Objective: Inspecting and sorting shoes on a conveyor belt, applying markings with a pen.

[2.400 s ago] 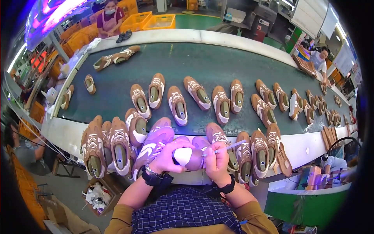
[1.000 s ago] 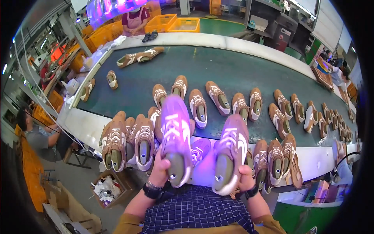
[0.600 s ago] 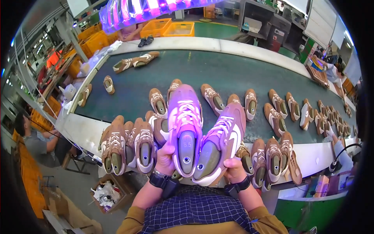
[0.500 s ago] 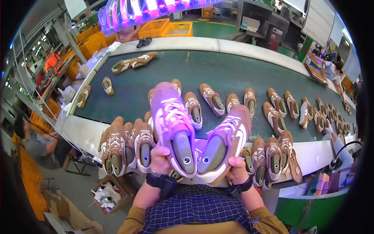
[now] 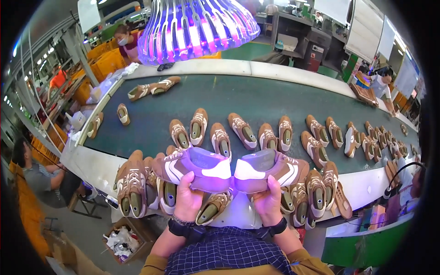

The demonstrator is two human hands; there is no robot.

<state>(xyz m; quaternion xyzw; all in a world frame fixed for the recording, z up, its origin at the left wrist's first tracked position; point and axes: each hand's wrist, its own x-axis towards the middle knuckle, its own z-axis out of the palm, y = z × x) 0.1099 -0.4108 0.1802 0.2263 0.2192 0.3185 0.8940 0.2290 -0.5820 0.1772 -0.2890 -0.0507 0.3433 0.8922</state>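
Clearly, in the head view, the left hand [image 5: 189, 200] grips a brown-and-white laced sneaker [image 5: 199, 183] and the right hand [image 5: 268, 201] a matching sneaker [image 5: 251, 184], white heel panels [image 5: 218, 170] nearly meeting above the white ledge [image 5: 242, 217], presumably so both backs show plainly under the ribbed violet lamp [image 5: 197, 32].

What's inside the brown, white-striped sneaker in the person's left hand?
A smooth, greyish shoe last, purple-lit, shows at the opening of the sneaker; the last's toe end and underside are covered.
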